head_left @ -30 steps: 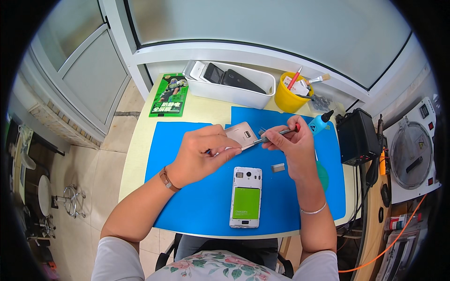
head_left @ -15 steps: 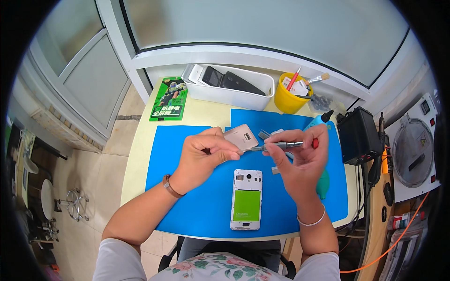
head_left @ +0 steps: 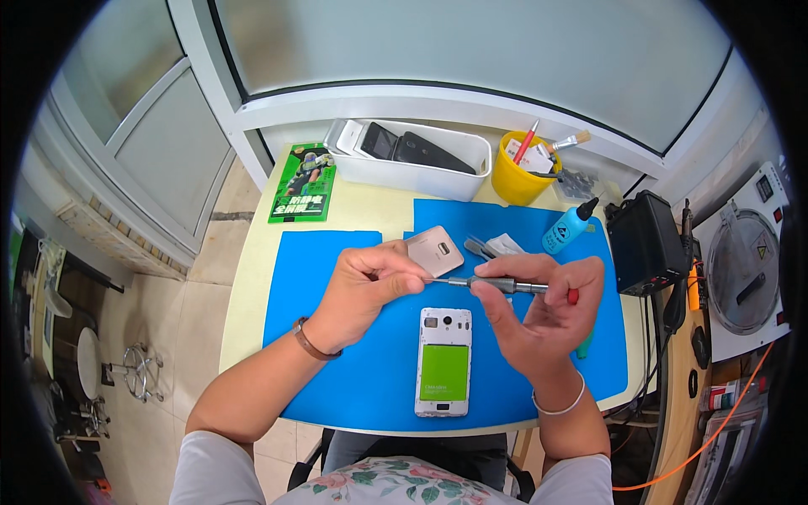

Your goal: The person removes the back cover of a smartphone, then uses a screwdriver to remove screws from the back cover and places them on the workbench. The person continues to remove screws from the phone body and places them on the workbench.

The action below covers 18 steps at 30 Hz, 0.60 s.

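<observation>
My right hand [head_left: 549, 324] is closed around a grey screwdriver [head_left: 507, 285] with a red end cap, held level above the mat. My left hand [head_left: 358, 290] pinches the thin tip of its shaft between thumb and forefinger. Below them lies a white phone [head_left: 455, 332] with its back off, a green battery [head_left: 444, 372] showing inside. Just beyond my left fingers rests a pinkish-beige back cover [head_left: 431, 247]. Farther back, partly behind my right hand, are a small brush [head_left: 480, 247] and a crumpled white piece [head_left: 505, 244].
A blue mat [head_left: 337, 391] covers much of the table. Behind it stand a white bin [head_left: 404, 174] of phones, a yellow cup [head_left: 515, 183] of tools and a green packet [head_left: 301, 185]. A blue bottle [head_left: 566, 230] and a black box-shaped device [head_left: 646, 244] are at the right.
My right hand has moved slightly right and down with the screwdriver. My left fingers now sit farther from its handle, and more of the thin shaft shows between my hands.
</observation>
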Available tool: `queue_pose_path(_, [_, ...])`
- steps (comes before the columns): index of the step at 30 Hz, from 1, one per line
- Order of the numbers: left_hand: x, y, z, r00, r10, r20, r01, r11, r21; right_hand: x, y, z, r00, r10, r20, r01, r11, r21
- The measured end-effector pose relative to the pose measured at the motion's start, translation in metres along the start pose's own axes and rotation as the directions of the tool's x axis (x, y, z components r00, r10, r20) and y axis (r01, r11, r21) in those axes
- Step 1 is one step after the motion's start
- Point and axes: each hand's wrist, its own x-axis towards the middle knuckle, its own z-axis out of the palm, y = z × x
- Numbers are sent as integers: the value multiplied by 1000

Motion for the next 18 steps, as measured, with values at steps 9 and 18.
queue_pose_path(9, [0,0,0,1000,9,-1,-9,999,45,1,-2,-1,1000,-7,6,8,1000,-18])
queue_pose_path(18, [-1,0,0,993,120,19,-120,960,251,2,1,-1,1000,20,9,-20,1000,-24])
